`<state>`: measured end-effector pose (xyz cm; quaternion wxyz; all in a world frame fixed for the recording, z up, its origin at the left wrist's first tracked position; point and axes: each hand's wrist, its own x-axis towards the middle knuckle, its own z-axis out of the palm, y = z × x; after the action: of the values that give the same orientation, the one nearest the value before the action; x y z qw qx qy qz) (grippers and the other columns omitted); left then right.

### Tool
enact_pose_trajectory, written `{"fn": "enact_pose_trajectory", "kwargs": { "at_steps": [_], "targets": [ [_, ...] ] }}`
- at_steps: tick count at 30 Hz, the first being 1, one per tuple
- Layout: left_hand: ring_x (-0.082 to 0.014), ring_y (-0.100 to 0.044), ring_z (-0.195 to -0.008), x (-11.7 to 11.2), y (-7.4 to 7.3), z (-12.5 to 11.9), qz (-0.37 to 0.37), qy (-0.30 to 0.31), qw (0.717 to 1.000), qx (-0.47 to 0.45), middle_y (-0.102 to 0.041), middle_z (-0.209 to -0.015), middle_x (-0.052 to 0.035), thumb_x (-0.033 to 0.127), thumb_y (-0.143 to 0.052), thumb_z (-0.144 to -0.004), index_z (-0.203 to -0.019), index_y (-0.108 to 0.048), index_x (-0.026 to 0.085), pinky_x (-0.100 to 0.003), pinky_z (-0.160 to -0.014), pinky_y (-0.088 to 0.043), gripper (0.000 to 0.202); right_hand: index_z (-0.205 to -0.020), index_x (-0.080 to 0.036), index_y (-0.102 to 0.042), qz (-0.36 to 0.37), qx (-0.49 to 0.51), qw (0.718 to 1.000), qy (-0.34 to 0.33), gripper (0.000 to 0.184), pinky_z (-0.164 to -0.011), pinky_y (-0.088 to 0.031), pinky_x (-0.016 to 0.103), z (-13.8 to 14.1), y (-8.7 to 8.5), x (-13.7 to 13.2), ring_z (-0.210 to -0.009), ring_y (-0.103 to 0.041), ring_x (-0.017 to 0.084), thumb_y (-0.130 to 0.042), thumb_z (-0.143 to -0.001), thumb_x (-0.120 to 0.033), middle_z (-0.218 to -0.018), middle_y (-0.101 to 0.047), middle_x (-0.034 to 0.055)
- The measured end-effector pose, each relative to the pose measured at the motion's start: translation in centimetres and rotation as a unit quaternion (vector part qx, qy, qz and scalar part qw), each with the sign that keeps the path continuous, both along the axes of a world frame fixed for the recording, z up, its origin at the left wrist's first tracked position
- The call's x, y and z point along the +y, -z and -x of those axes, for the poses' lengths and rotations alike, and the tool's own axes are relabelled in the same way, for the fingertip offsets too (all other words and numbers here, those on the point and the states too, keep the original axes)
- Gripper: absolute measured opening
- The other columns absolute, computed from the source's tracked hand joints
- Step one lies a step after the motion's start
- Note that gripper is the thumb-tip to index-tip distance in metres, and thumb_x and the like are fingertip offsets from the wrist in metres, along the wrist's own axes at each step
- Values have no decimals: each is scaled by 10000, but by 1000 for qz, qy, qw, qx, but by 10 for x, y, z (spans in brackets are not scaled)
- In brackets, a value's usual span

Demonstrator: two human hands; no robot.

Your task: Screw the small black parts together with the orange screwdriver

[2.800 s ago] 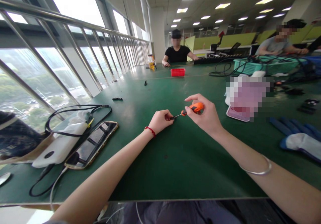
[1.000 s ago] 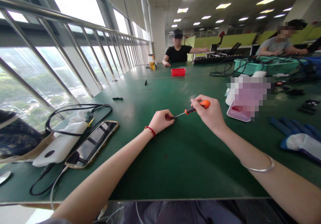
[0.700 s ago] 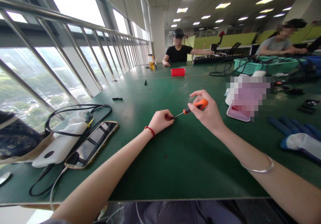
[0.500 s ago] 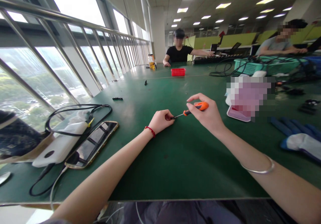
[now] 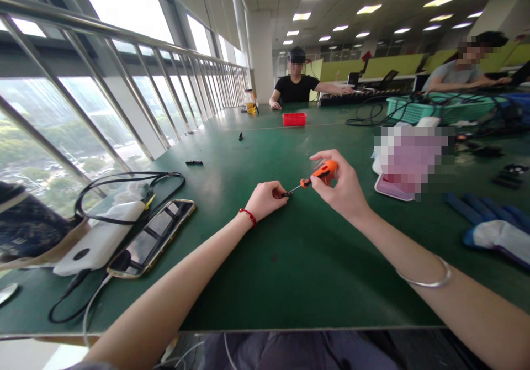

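My right hand (image 5: 342, 190) grips a small screwdriver (image 5: 318, 174) by its orange handle, its thin shaft slanting down to the left. The tip meets a small dark part (image 5: 285, 194) pinched in my left hand (image 5: 265, 199), whose fist rests on the green table (image 5: 290, 259). Most of the part is hidden by the fingers. A red cord circles my left wrist and a silver bangle my right forearm.
On the left lie a phone (image 5: 151, 240), a white power bank (image 5: 99, 240) and a black cable (image 5: 128, 193). Blue gloves (image 5: 492, 226) lie on the right. Beyond are a red tray (image 5: 293, 119), a teal basket (image 5: 422, 107), small black pieces (image 5: 194, 163) and two seated people.
My right hand has shifted its fingers on the orange handle and the handle's tilt has changed a little. My left fist has stayed in place on the table.
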<state>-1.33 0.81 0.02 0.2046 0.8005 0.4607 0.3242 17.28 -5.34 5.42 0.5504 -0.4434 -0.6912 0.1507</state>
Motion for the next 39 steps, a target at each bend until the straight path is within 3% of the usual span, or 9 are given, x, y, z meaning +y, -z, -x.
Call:
{"fn": "enact_pose_trajectory", "kwargs": {
  "at_steps": [3, 8, 11, 15, 21, 23, 28, 34, 39],
  "targets": [
    [-99, -540, -560, 0, 0, 0, -1, 0, 1000, -1, -623, -632, 6, 196, -647, -664, -667, -608, 147, -200, -545, -424, 64, -1020, -214, -528, 6, -12, 1000, 7, 332, -564, -405, 253, 0, 1, 1, -536, -490, 118, -620, -713, -301, -650, -514, -48],
    [-96, -531, -550, 0, -1, 0, 2, -1, 1000, -4, -614, -623, 8, 191, -649, -661, -662, -606, 145, -202, -544, -420, 63, -749, -194, -584, 25, -39, 999, 20, 196, -582, -389, 263, 1, -1, 0, -531, -494, 120, -554, -787, -384, -596, -530, -23],
    [-92, -526, -544, 0, 0, -1, 3, 0, 1000, -8, -608, -617, 12, 189, -650, -661, -653, -602, 143, -200, -544, -417, 68, -878, -195, -581, 3, -27, 1000, 13, 166, -577, -401, 256, 1, 0, -1, -545, -494, 120, -580, -741, -287, -633, -530, -29],
    [-89, -522, -539, 1, 1, 0, 2, 3, 1000, -12, -604, -611, 15, 183, -647, -662, -654, -601, 142, -199, -543, -413, 62, -1113, -208, -480, -20, -23, 999, 16, 453, -550, -404, 246, 2, 2, 0, -552, -495, 113, -615, -682, -250, -737, -545, -32],
    [-93, -528, -542, -1, -1, -1, 7, -6, 1000, -5, -602, -599, 18, 162, -646, -656, -656, -605, 145, -201, -550, -420, 44, -898, -208, -551, -2, -58, 998, 22, 187, -527, -351, 244, 5, 2, -4, -428, -400, 96, -558, -779, -352, -461, -393, -88],
    [-93, -528, -542, -1, -2, -2, 8, -9, 1000, -4, -604, -600, 19, 155, -646, -653, -656, -607, 145, -200, -550, -421, 40, -925, -206, -551, -19, -62, 998, 14, 192, -536, -362, 241, 5, 2, -5, -451, -415, 96, -561, -767, -317, -495, -419, -81],
    [-92, -530, -544, -1, -1, -1, 6, -4, 1000, -8, -610, -611, 15, 162, -643, -659, -665, -613, 141, -199, -543, -417, 37, -1113, -193, -483, -67, -67, 995, 20, 438, -579, -410, 249, 4, 4, -3, -597, -507, 122, -597, -695, -255, -755, -551, -15],
    [-93, -528, -544, 0, 0, -1, 6, -6, 1000, -6, -610, -607, 14, 164, -644, -655, -663, -614, 142, -203, -552, -423, 37, -850, -198, -558, -29, -69, 997, 12, 175, -503, -349, 250, 5, 4, -5, -408, -394, 97, -545, -788, -361, -449, -409, -81],
    [-91, -527, -544, 1, 0, -1, 2, -4, 1000, -11, -606, -608, 17, 163, -644, -655, -670, -611, 143, -200, -548, -419, 42, -1008, -197, -534, -67, -60, 996, 1, 282, -579, -404, 262, 4, 7, -3, -555, -489, 122, -558, -735, -261, -657, -520, -34]
  ]
}}
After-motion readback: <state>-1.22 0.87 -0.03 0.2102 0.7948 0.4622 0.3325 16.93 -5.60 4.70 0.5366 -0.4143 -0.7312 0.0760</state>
